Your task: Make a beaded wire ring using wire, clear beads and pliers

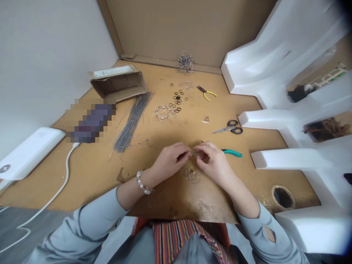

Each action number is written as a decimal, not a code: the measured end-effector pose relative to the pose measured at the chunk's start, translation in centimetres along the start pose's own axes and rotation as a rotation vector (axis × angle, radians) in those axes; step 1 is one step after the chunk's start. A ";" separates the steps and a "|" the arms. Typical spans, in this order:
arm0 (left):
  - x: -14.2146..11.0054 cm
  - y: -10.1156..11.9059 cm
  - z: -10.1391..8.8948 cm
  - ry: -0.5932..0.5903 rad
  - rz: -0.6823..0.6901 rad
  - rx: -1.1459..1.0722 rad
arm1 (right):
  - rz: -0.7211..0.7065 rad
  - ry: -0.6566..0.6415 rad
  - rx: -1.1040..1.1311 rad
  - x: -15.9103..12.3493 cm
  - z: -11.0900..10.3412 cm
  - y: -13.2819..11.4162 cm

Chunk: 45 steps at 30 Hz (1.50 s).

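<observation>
Close to the table's near edge, my left hand and my right hand meet with fingertips pinched together. Between them is a thin wire ring with small loops, hanging down below the fingers. Fingers cover its upper part, so the exact grip point is hidden. A tool with a teal handle lies partly under my right hand; its head is mostly covered. Left of my left hand lies a bundle of straight grey wires, with loose curled strands beside it.
Beyond my hands lie a looped wire ring, another wire ring, several small dark rings, yellow-handled pliers and scissors. A wire pile stands at the back. White foam borders the right; an open cardboard box sits left.
</observation>
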<state>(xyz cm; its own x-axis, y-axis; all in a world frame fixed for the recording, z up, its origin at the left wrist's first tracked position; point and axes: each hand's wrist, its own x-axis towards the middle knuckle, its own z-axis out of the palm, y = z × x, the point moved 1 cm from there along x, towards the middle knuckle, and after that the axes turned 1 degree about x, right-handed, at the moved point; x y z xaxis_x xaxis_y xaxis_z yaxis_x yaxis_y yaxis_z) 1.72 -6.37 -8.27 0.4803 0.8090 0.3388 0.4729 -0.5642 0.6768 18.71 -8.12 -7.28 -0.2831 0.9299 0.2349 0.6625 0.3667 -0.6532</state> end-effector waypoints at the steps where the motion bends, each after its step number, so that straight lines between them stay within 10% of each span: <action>1: 0.0 0.0 0.0 -0.006 -0.001 -0.001 | 0.005 -0.004 -0.012 0.0 0.0 0.0; 10: 0.0 -0.3 -0.2 -0.023 -0.069 -0.166 | 0.002 -0.088 -0.130 0.3 -0.4 0.3; 19: -0.2 -0.7 0.2 -0.082 -0.139 -0.254 | 0.148 -0.143 -0.459 -2.4 -5.5 3.1; 29: -0.3 -1.7 0.6 -0.109 -0.136 -0.378 | 0.258 -0.273 -0.849 -3.3 -4.0 2.3; 33: -0.2 -2.0 0.6 -0.132 -0.155 -0.461 | 0.402 -0.407 -0.410 -2.3 -6.6 2.3; 37: -0.1 -1.7 0.3 -0.169 -0.100 -0.416 | 0.690 -0.909 0.337 -1.3 -9.3 1.6; 45: 0.1 -0.8 -0.4 -0.195 0.077 -0.212 | 0.987 -1.162 0.466 1.3 -12.1 1.4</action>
<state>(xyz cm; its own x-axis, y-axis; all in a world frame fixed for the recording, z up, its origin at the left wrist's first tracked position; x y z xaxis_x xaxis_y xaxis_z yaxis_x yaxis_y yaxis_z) 1.07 -5.80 -8.54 0.6516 0.7065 0.2761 0.2743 -0.5588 0.7826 27.65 -6.05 0.85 -0.3866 0.1797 -0.9046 0.6990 -0.5828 -0.4144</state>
